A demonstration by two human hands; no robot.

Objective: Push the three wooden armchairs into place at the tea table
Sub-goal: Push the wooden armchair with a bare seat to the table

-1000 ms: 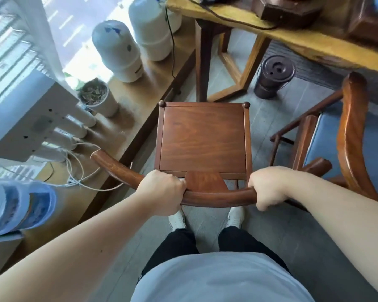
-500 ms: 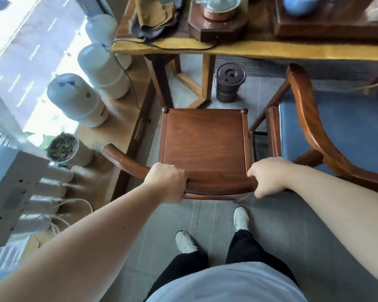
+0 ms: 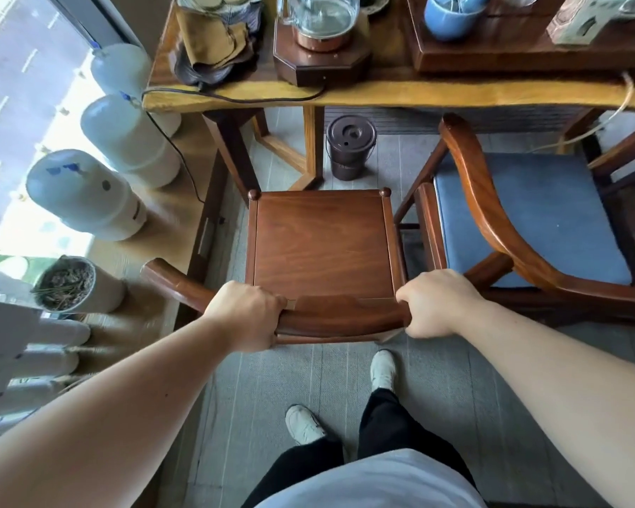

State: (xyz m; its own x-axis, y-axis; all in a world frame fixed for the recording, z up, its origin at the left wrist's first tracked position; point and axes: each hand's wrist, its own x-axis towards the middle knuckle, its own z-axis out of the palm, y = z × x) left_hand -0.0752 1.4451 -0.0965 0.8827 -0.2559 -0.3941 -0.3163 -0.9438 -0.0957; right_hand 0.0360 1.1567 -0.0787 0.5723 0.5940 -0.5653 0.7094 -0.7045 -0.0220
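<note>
A wooden armchair with a bare brown seat (image 3: 321, 247) stands straight in front of me, facing the tea table (image 3: 400, 91). My left hand (image 3: 248, 315) and my right hand (image 3: 437, 302) both grip its curved back rail. The seat's front edge lies a little short of the table's yellow edge. To the right stands a second armchair with a blue cushion (image 3: 528, 218), its front at the table. A piece of a third chair's frame (image 3: 624, 155) shows at the far right edge.
A dark lidded bucket (image 3: 351, 148) stands on the floor under the table, just beyond the seat. White tanks (image 3: 85, 196) and a potted plant (image 3: 70, 286) line a wooden ledge on the left. A glass kettle (image 3: 319, 20), cloth and blue cup sit on the table.
The chair has moved forward towards the table, and I have stepped after it. More of the tabletop and of the blue-cushioned chair has come into view. Both hands keep their grip.
</note>
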